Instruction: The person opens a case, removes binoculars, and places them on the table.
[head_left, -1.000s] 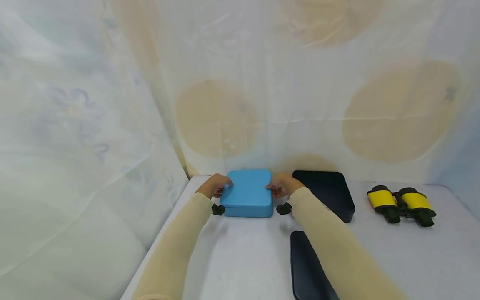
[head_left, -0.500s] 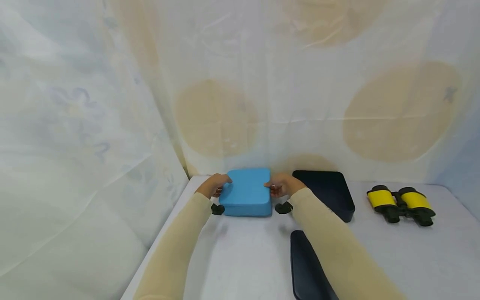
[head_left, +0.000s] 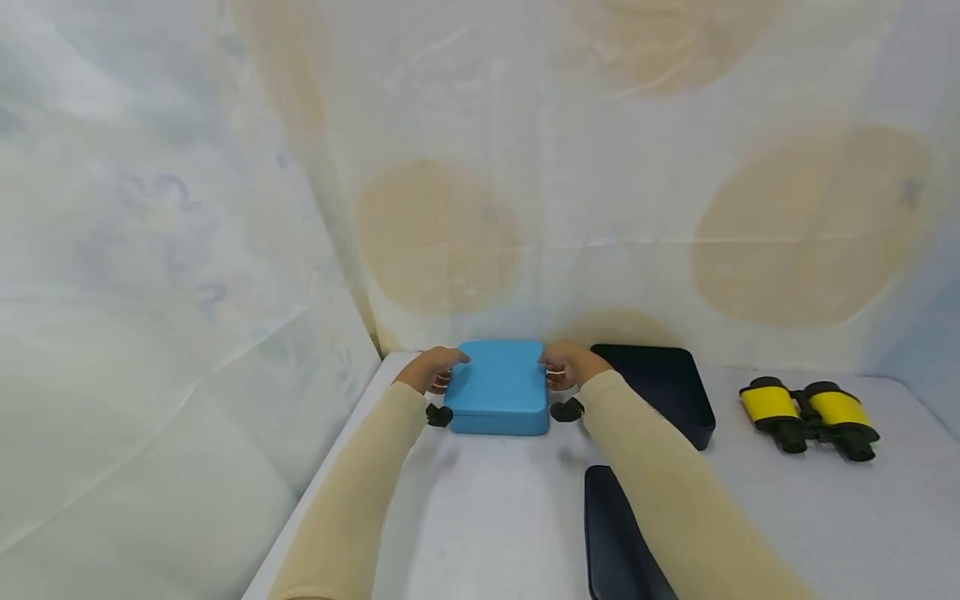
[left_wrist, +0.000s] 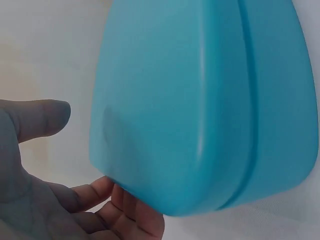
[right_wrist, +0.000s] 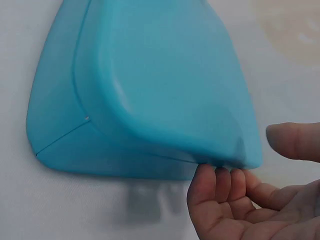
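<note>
While both arms reach forward in cream sleeves, the left hand [head_left: 433, 372] and right hand [head_left: 567, 369] grasp the blue box [head_left: 498, 387] from opposite sides — fingertips [left_wrist: 131, 210] curled under its edges, thumbs lifted beside the lid. The box sits at the table's [head_left: 487, 517] far left corner. A dark tray [head_left: 667, 387] lies just right of it — yellow binoculars [head_left: 810, 414] rest near the right edge.
</note>
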